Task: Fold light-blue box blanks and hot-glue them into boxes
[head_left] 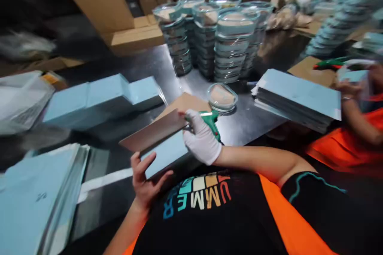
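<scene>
A folded card piece [164, 153], pale blue on one panel with a brownish raised flap, is in front of my chest. My bare left hand [148, 177] grips its lower left edge, thumb and fingers around it. My right hand [202, 139], in a white glove, is closed at the right end of the raised flap; its fingertips are blurred. Just behind the glove a green glue gun [211, 118] shows, partly hidden by it. A brown cardboard sheet [185, 101] is under that area, and a clear oval pack [222, 96] sits beyond the glue gun.
Tall stacks of clear packs [233, 44] stand at the back. Blue card stacks [104, 91] lie left, with larger blue sheets [36, 195] nearer me. Another card stack [299, 93] is at right, beside a co-worker's hand [348, 87]. An open carton [134, 38] stands behind.
</scene>
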`<state>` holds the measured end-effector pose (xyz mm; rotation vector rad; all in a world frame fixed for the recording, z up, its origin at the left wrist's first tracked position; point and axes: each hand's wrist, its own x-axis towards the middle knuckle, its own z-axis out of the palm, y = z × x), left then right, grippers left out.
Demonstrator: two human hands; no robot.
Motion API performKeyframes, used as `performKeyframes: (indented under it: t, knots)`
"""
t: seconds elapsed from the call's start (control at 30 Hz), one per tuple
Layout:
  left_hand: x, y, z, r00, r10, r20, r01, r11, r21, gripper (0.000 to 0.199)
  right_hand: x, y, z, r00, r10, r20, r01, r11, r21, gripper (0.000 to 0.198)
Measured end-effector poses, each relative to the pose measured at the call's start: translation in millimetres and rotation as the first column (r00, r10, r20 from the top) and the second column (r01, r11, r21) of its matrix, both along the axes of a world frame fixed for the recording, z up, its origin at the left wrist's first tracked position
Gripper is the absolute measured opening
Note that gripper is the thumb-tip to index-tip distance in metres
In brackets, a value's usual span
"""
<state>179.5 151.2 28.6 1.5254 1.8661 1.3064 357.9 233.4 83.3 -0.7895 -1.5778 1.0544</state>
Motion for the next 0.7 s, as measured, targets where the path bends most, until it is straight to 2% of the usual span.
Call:
performKeyframes:
  t: [0.03,0.1,0.17,0.2,0.23,0.27,0.33,0.37,0.4,0.53,0.63,0.7]
  knots:
    - [-15,-8,-7.9,0.999,0.028,-0.034,-0.023,0.989,0.149,0.064,2,5,-1,0.999,0.029,-0.028,-0.03,1.0,-0.01,0.063]
    - [-33,-14,-22.8,0.991,0.043,-0.129,0.012,0.918,0.396,0.066,11,20,-1,0.997,0.066,-0.027,-0.067,0.996,-0.053,0.053]
    - [-38,-10,-33.8,0.977,0.031,-0.21,0.072,0.882,0.466,0.068,28,41,-2,0.987,0.035,0.155,-0.024,0.997,-0.075,0.033]
    - [-37,-6,-37.2,0.973,0.032,-0.229,0.081,0.88,0.467,0.068,38,54,-3,0.942,-0.016,0.335,0.038,0.998,-0.057,0.025]
    - [-36,-2,-39.1,0.971,0.034,-0.237,0.084,0.879,0.47,0.069,49,68,-4,0.843,-0.091,0.53,0.122,0.992,-0.023,0.021]
    - [-34,2,-39.8,0.972,0.033,-0.235,0.085,0.875,0.476,0.07,60,81,-6,0.698,-0.149,0.7,0.196,0.98,0.012,0.017]
    - [-31,6,-38.8,0.976,0.025,-0.215,0.089,0.86,0.503,0.073,78,105,-11,0.435,-0.198,0.878,0.301,0.951,0.066,0.017]
    - [-31,7,-37.7,0.979,0.02,-0.204,0.09,0.851,0.517,0.074,84,113,-14,0.361,-0.2,0.911,0.327,0.942,0.077,0.018]
    - [-30,8,-36.4,0.98,0.017,-0.196,0.09,0.845,0.526,0.075,88,118,-16,0.329,-0.204,0.922,0.339,0.937,0.086,0.02]
    - [-32,9,-29.7,0.981,0.033,-0.189,0.069,0.858,0.508,0.076,84,102,-25,0.309,-0.258,0.915,0.326,0.933,0.154,0.032]
    - [-31,12,-22.4,0.989,0.091,-0.116,-0.023,0.874,0.486,0.073,71,78,-33,0.249,-0.077,0.965,0.281,0.96,0.004,0.06]
    - [-30,15,-16.5,0.992,0.12,-0.03,-0.092,0.879,0.468,0.071,66,72,-37,0.203,0.07,0.977,0.309,0.942,-0.131,0.089]
